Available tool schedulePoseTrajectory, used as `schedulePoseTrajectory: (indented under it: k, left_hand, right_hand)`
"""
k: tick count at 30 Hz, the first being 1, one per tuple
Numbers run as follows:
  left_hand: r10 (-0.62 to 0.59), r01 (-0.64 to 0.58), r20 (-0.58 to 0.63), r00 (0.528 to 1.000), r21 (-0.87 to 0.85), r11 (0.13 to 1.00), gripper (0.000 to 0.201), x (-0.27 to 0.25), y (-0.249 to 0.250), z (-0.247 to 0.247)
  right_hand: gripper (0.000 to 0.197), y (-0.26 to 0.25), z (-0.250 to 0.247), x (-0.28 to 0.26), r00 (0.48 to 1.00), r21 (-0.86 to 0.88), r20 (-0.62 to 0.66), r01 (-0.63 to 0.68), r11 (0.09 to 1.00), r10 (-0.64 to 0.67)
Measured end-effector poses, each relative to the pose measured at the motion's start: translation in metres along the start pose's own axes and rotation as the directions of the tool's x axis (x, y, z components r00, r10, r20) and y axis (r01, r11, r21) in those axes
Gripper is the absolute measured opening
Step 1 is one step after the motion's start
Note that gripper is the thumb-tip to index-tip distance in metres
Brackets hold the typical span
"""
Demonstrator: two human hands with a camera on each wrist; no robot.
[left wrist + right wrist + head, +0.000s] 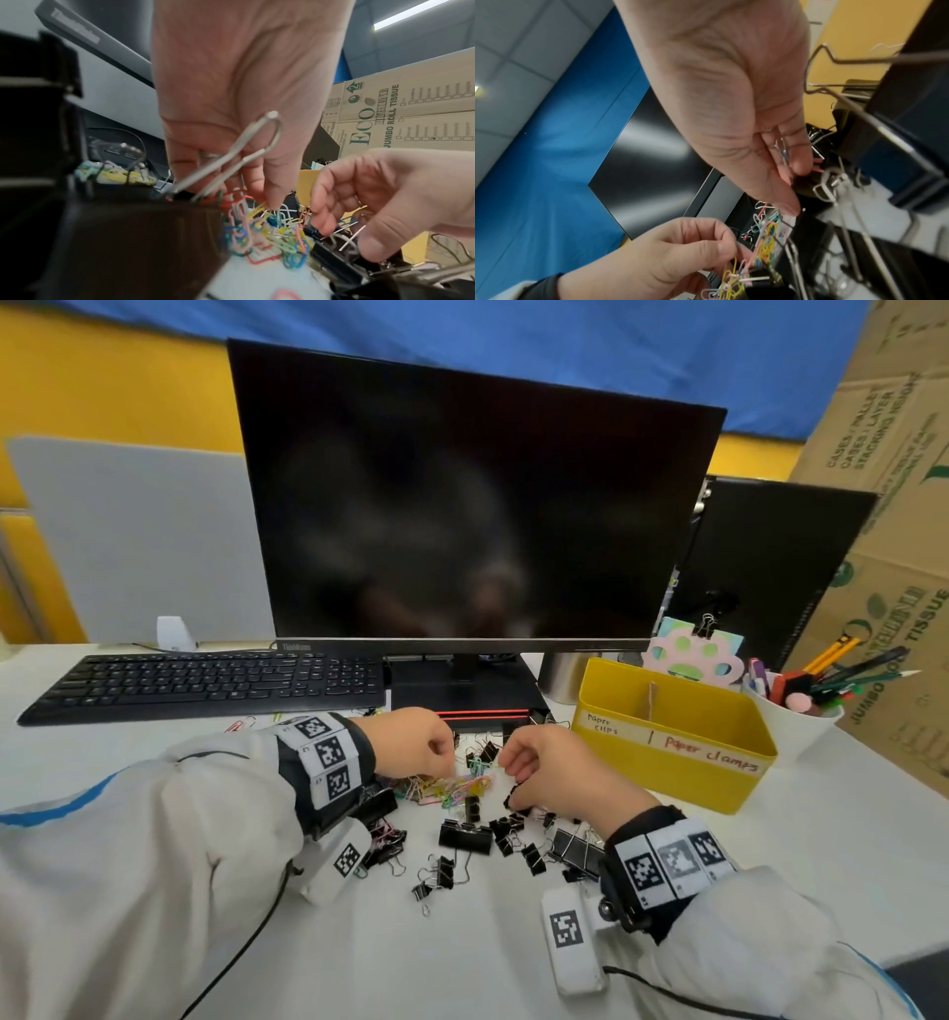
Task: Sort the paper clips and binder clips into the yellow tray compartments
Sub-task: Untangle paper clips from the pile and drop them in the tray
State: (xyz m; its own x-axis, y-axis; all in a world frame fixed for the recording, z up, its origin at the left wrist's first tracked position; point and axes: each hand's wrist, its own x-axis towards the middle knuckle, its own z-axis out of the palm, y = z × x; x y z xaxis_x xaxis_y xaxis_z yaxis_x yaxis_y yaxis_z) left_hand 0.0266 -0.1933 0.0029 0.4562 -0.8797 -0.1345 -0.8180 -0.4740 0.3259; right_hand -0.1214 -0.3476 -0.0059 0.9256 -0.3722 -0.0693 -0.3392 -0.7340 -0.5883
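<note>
Picking stage. Left hand (411, 743) pinches coloured paper clips (454, 788) from the mixed pile left of the yellow tray (719, 793); right hand (552, 775) pinches a small binder clip (515, 801) beside them. Next, probably: lift, untangle, carry each to its labelled compartment.

Head view high, facing down at the desk (462, 963), 2 wrist views low, close, sharing the paper clips (267, 239).
</note>
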Motion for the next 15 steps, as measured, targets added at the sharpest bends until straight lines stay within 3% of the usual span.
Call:
schedulePoseTrajectory:
  k: [6,10,12,15]
  left_hand:
    - [-0.108,0.108,-0.011,0.994,-0.017,0.994,0.021,-0.004,0.008,-0.004]
    - [-0.181,0.156,-0.083,0.98,-0.248,0.956,0.027,-0.003,0.014,-0.011]
    - [-0.212,0.148,-0.096,0.973,-0.446,0.883,0.027,-0.001,0.017,-0.015]
    - [-0.268,0.128,-0.068,0.961,-0.748,0.651,0.018,-0.001,0.023,-0.021]
  right_hand:
    - [0.042,0.003,-0.002,-0.001,0.998,-0.091,0.039,-0.036,0.995,0.04]
    - [0.047,-0.01,-0.001,-0.003,0.999,-0.155,-0.01,0.048,0.987,-0.05]
    - [0.06,-0.017,0.003,-0.002,0.991,-0.186,0.084,0.114,0.976,-0.1]
    - [0.055,-0.022,0.011,0.003,0.973,-0.28,0.202,0.17,0.945,-0.115]
